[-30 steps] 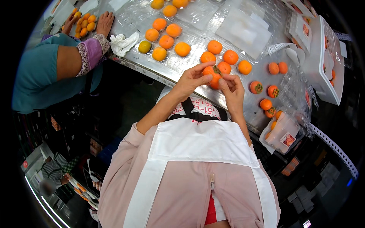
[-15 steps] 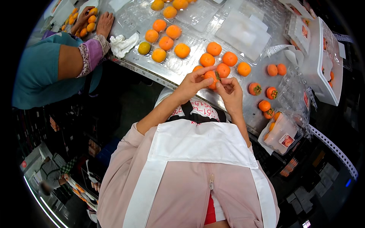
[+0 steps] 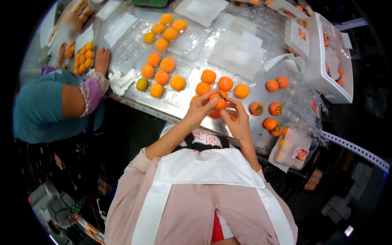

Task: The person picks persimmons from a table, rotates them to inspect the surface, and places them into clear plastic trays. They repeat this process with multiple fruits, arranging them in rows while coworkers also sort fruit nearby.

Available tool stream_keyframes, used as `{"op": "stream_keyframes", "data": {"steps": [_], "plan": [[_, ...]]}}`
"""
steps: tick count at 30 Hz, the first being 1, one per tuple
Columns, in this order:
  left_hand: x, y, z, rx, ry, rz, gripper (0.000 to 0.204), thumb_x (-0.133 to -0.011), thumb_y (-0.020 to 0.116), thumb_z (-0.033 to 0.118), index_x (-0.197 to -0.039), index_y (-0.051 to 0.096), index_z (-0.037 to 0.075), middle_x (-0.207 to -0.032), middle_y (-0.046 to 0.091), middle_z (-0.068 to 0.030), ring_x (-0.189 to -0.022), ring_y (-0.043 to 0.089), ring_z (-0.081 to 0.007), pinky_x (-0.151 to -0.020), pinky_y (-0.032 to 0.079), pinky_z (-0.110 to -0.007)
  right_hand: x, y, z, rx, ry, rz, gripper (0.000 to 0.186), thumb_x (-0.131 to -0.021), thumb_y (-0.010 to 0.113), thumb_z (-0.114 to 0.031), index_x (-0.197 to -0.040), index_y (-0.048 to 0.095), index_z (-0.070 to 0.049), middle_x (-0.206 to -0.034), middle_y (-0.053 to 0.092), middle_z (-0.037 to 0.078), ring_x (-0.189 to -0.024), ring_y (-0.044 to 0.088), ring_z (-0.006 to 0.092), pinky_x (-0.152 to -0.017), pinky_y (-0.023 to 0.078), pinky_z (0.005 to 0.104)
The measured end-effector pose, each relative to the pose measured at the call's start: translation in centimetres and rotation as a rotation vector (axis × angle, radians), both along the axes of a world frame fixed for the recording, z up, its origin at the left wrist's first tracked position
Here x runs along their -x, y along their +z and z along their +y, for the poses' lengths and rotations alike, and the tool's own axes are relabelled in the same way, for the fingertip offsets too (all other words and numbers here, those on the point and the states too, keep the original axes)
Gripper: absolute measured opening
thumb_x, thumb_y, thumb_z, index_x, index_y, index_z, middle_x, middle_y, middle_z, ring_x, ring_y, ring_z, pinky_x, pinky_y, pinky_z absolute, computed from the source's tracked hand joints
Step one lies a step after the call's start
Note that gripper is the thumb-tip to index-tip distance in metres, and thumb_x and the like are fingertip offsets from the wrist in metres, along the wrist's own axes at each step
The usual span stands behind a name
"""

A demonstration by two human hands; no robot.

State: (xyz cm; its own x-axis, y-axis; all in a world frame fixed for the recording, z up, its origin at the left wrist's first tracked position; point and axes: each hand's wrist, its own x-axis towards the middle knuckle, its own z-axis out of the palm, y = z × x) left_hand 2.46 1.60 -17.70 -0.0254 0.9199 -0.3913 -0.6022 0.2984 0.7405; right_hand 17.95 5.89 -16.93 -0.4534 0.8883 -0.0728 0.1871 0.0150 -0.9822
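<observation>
An orange persimmon [image 3: 220, 103] with a green-brown calyx is held up over the near edge of the metal table. The fingers and thumb of my left hand [image 3: 199, 109] are closed round its left side. My right hand [image 3: 240, 121] touches its right side, with fingers bent and the thumb below. Just beyond my hands several persimmons [image 3: 225, 83] sit in a clear plastic tray. Part of that tray and some fruit are hidden under my hands. Loose persimmons with calyxes [image 3: 275, 108] lie to the right of my right hand.
More filled clear trays [image 3: 162, 76] stand left of my hands, near a crumpled white cloth [image 3: 121, 83]. Beyond lie white sheets [image 3: 234, 55]. At right are a white foam box [image 3: 318, 61] and a packed fruit container [image 3: 295, 153]. A co-worker's hand [image 3: 102, 60] rests at far left.
The view has shifted, and more of the far table shows. In my hands the persimmon has turned, its calyx now toward the top. At left, the co-worker's hands have moved apart.
</observation>
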Motion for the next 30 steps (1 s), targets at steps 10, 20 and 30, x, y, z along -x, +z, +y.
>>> {"op": "stream_keyframes", "data": {"steps": [10,20,30], "plan": [[-1.8,-0.3,2.5,0.134,-0.165,-0.001,0.057,-0.094,0.045,0.045,-0.138,0.036,0.009,-0.117,0.051,-0.0093,-0.095,0.057,-0.0168,-0.077,0.053,-0.030,-1.8,-0.1,2.4,-0.241,-0.251,0.013,0.044,-0.077,0.070,-0.011,-0.119,0.057,-0.002,-0.107,0.062,0.012,-0.088,0.062,0.0167,-0.069,0.050,0.0255],[1.7,0.2,1.2,0.050,-0.115,0.226,0.030,-0.093,0.053,0.018,-0.119,0.052,0.003,-0.104,0.061,-0.0083,-0.087,0.061,-0.0146,-0.075,0.051,-0.028,-19.0,17.6,20.7,-1.078,-1.102,0.207,0.043,-0.086,0.063,-0.003,-0.125,0.047,0.002,-0.115,0.055,0.010,-0.095,0.057,0.0156,-0.074,0.050,0.0270],[3.6,-1.3,1.0,0.087,-0.006,0.179,0.025,-0.092,0.056,0.016,-0.115,0.055,0.005,-0.098,0.061,-0.0065,-0.081,0.061,-0.0111,-0.067,0.051,-0.024,-32.1,12.8,34.0,-0.785,-1.168,-1.069,0.054,-0.078,0.067,-0.020,-0.128,0.049,-0.009,-0.129,0.049,0.014,-0.116,0.049,0.0317,-0.094,0.042,0.0428]]}}
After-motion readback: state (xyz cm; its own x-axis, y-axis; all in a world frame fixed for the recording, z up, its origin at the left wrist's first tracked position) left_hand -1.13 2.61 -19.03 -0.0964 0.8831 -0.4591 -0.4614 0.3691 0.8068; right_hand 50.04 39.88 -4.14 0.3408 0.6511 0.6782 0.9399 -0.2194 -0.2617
